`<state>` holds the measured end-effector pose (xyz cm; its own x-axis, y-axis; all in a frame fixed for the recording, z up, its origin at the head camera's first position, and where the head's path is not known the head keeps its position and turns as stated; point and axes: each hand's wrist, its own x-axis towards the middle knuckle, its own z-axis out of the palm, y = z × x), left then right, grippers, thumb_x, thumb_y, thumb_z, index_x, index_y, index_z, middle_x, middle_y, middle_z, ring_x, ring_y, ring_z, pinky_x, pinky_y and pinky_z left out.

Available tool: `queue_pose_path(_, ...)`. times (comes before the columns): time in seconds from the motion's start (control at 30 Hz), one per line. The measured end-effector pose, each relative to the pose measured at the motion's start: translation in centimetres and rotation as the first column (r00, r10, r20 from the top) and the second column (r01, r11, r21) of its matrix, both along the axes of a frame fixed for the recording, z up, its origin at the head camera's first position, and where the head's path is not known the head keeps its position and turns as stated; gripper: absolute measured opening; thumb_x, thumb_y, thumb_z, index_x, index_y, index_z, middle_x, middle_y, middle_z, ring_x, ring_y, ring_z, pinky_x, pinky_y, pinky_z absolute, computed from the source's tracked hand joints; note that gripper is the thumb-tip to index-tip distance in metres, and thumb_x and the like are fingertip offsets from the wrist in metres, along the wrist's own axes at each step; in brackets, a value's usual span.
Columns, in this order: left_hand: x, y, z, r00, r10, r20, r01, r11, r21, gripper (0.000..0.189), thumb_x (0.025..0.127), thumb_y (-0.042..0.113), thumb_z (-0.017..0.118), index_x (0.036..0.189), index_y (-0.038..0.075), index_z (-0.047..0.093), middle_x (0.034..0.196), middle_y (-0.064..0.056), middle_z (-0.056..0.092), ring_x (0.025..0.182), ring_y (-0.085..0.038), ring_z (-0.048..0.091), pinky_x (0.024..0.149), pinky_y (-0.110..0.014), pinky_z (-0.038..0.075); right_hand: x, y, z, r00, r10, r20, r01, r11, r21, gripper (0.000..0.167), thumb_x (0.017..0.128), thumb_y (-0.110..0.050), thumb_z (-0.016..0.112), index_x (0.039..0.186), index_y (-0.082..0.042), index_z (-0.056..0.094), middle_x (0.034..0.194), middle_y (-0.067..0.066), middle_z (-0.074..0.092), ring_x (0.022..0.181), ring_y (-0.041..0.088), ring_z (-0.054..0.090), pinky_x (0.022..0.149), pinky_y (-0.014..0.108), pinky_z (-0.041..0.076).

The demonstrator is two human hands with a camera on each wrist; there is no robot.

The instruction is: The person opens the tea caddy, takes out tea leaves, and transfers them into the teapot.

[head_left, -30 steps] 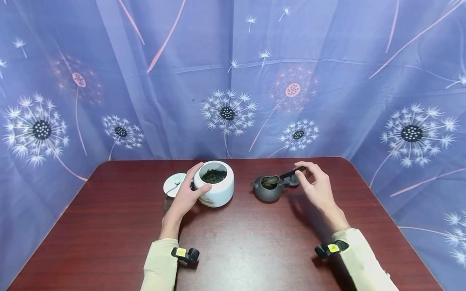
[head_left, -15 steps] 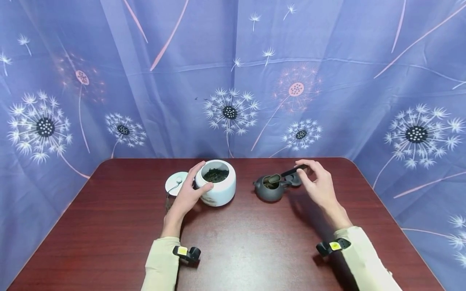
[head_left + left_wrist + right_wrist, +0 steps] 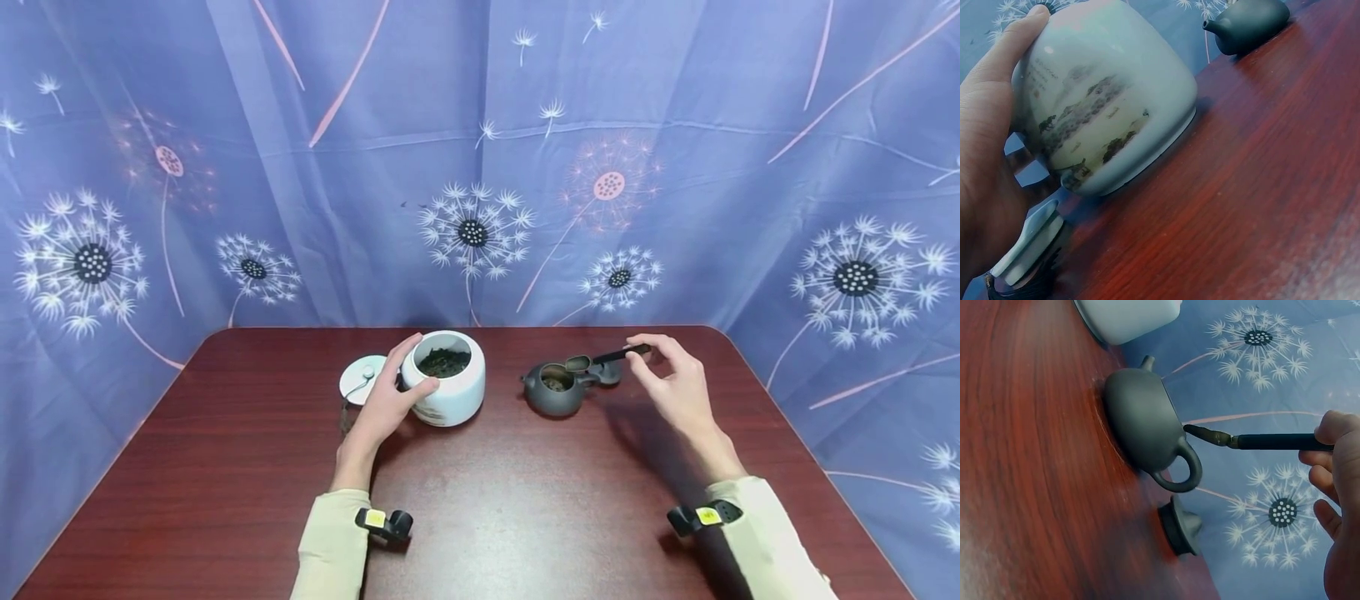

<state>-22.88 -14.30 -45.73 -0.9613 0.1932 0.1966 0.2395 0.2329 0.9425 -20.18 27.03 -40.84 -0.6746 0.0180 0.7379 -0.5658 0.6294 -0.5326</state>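
Observation:
My left hand [image 3: 386,396] grips the side of a white ceramic tea jar [image 3: 457,400], its thumb near the rim. Dark tea leaves [image 3: 444,362] lie inside, and a painted landscape decorates the jar in the left wrist view. My right hand [image 3: 678,392] pinches the dark handle of a tea scoop [image 3: 1279,442]. The scoop's metal head [image 3: 578,363] is over the right edge of the open mouth of a dark clay teapot [image 3: 553,400]. Some leaves show inside the teapot. In the right wrist view the scoop's tip is right at the teapot's rim.
The jar's white lid [image 3: 360,385], with a dark tassel, lies on the table left of the jar. Behind the teapot's handle rests its dark lid [image 3: 1179,526]. A blue dandelion-print curtain [image 3: 480,167] hangs along the back edge of the reddish-brown table [image 3: 487,500].
My right hand has drawn back to the right, lifting the scoop's head out of the teapot's mouth to its right rim. The left hand keeps its hold on the jar.

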Motion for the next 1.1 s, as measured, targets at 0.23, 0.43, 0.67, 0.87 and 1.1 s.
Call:
queue_pose_path(0.23, 0.1, 0.0, -0.2, 1.0, 0.013, -0.012, -0.013, 1.0, -0.009, 0.073, 0.088, 0.03, 0.075, 0.151, 0.037, 0.038, 0.16, 0.008, 0.031, 0.148, -0.018, 0.026, 0.121, -0.052, 0.018, 0.3, 1.8, -0.7, 1.0, -0.014, 0.01, 0.014, 1.0, -0.005, 0.03, 0.082, 0.004, 0.075, 0.109, -0.009, 0.074, 0.09, 0.007, 0.069, 0.076, -0.001, 0.056, 0.064, 0.012, 0.042)
queue_pose_path(0.43, 0.0, 0.0, -0.3, 1.0, 0.002, 0.019, -0.002, 1.0, -0.011, 0.076, 0.09, 0.027, 0.074, 0.153, 0.034, 0.034, 0.162, 0.005, 0.027, 0.15, -0.02, 0.023, 0.121, -0.052, 0.018, 1.2, 2.0, -0.2, 0.999, -0.049, -0.017, 0.049, 0.999, 0.005, 0.031, 0.079, 0.01, 0.075, 0.107, -0.003, 0.073, 0.088, 0.011, 0.069, 0.076, -0.005, 0.054, 0.063, 0.013, 0.039)
queue_pose_path(0.67, 1.2, 0.4, 2.1, 1.0, -0.002, 0.031, 0.002, 1.0, -0.02, 0.076, 0.09, 0.022, 0.073, 0.155, 0.022, 0.033, 0.163, -0.004, 0.027, 0.15, -0.025, 0.023, 0.121, -0.052, 0.019, 3.0, 1.3, 1.9, 0.997, -0.066, -0.04, 0.066, 0.998, -0.005, 0.027, 0.078, 0.014, 0.072, 0.103, 0.005, 0.071, 0.081, 0.016, 0.063, 0.071, 0.006, 0.052, 0.065, 0.007, 0.034)
queue_pose_path(0.87, 1.8, 0.5, 3.0, 1.0, -0.005, 0.029, 0.006, 1.0, -0.022, 0.076, 0.09, 0.021, 0.073, 0.155, 0.02, 0.034, 0.162, -0.005, 0.028, 0.149, -0.026, 0.024, 0.12, -0.054, 0.02, 2.7, 3.2, 1.1, 0.994, -0.099, -0.039, 0.099, 0.995, -0.012, 0.027, 0.077, 0.013, 0.073, 0.102, 0.002, 0.073, 0.08, 0.005, 0.063, 0.072, 0.002, 0.052, 0.07, 0.006, 0.035)
queue_pose_path(1.1, -0.1, 0.1, 0.1, 1.0, 0.006, 0.006, -0.006, 1.0, -0.007, 0.078, 0.089, 0.022, 0.074, 0.155, 0.029, 0.033, 0.163, 0.001, 0.026, 0.15, -0.022, 0.022, 0.122, -0.051, 0.017, 2.2, 6.8, -0.6, 0.99, -0.143, -0.008, 0.143, 0.99, -0.011, 0.027, 0.081, 0.003, 0.076, 0.106, -0.006, 0.075, 0.083, -0.021, 0.058, 0.075, -0.002, 0.051, 0.07, 0.012, 0.036)
